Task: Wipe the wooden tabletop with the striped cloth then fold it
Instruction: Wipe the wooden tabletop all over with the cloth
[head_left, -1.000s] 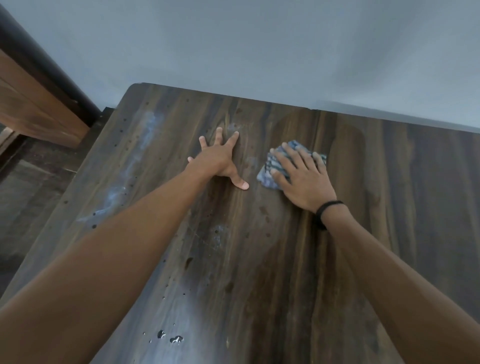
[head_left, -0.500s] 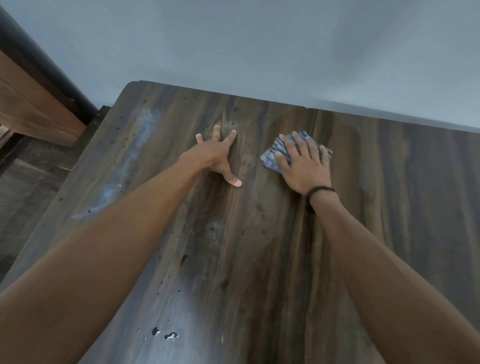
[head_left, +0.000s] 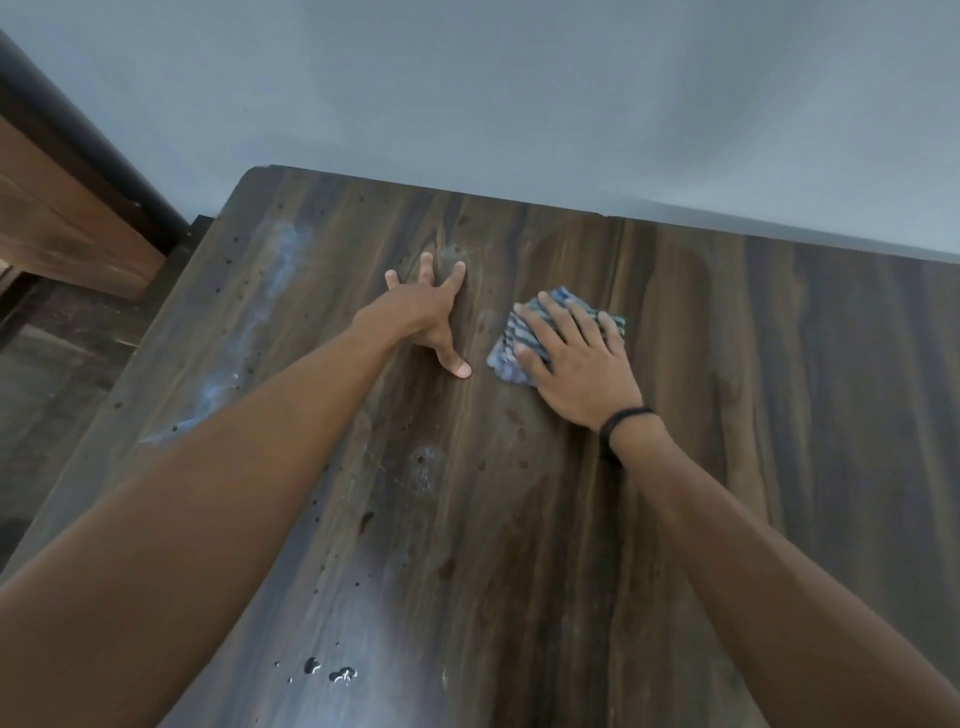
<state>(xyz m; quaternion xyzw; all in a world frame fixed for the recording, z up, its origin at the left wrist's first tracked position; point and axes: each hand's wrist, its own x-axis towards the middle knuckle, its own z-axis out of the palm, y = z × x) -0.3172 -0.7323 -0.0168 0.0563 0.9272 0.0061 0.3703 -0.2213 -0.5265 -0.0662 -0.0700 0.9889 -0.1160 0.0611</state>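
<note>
The bunched blue-and-white striped cloth (head_left: 524, 340) is pressed flat-fingered by the right hand (head_left: 576, 364); the left hand (head_left: 426, 317) is splayed, empty, on the dark wooden tabletop (head_left: 779, 415). Pale smears and droplets are left, so wiping seems unfinished; folding is not begun.

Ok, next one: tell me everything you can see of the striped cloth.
The cloth is a small bunched pad of soft fabric, striped blue, white and dark. It lies on the wooden tabletop, toward the far edge. The right hand presses on it with straight, spread fingers and covers most of it. The left hand rests apart from it.
</note>
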